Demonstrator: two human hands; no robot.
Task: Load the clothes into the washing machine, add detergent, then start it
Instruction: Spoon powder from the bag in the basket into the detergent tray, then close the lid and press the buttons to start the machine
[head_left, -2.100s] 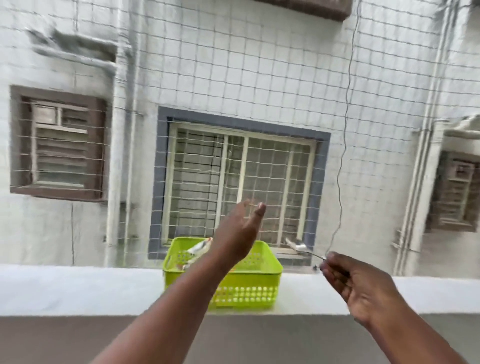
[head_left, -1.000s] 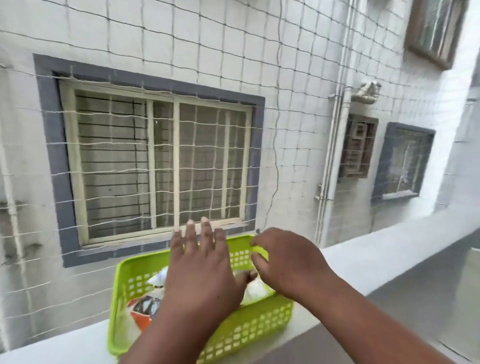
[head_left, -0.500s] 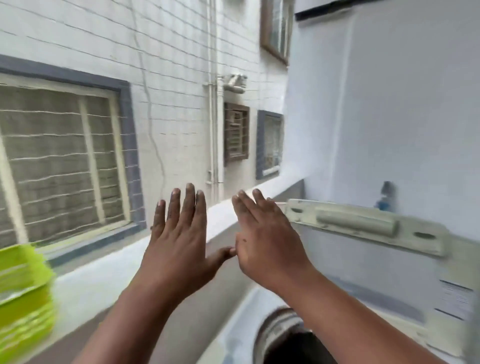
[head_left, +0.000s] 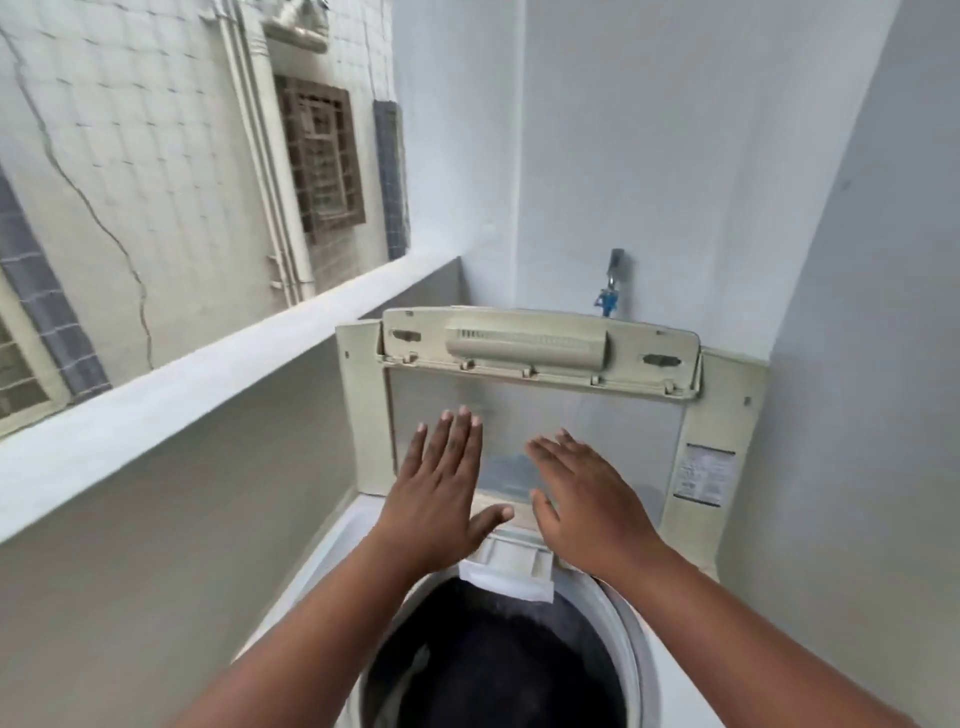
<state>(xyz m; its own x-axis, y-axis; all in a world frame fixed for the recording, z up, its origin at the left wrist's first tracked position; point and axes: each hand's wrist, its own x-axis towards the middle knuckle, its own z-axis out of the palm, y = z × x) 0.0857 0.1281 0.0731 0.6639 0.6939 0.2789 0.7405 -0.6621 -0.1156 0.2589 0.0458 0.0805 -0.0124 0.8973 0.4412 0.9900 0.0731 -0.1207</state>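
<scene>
A white top-loading washing machine stands in front of me with its cream lid raised upright against the back wall. Dark clothes fill the round drum. A small white detergent tray sits at the drum's back rim. My left hand and my right hand are held side by side above the back of the drum, palms down, fingers spread, both holding nothing. They hover in front of the lid's clear panel.
A white parapet ledge runs along the left. A blue water tap is on the back wall behind the lid. A pale wall closes in on the right. A neighbouring tiled building with windows lies beyond the ledge.
My view has swung right from the green basket on the ledge to the washing machine. Both hands left the basket holding nothing and now hover over the drum.
</scene>
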